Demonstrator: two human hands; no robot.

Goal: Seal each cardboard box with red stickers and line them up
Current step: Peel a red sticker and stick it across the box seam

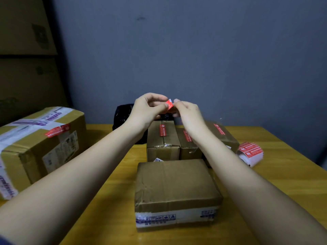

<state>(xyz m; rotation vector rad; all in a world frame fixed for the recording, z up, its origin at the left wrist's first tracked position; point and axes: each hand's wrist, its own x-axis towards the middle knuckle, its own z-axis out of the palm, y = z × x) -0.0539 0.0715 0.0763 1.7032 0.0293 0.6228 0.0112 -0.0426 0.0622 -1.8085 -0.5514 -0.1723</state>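
Head view. Centre frame, raised above the table: left hand and right hand, both pinching one red sticker between fingertips, the sticker held in the air between them. Lower centre: one flat cardboard box, top bare of stickers. Behind it, mid frame: three smaller boxes in a row, side by side, each with a red sticker on top; the left one shows plainly, the others are partly hidden by the right arm. Right of frame: sticker roll lying on the table. Left of frame: large taped box, red sticker on its top edge. Behind the hands: black bag.
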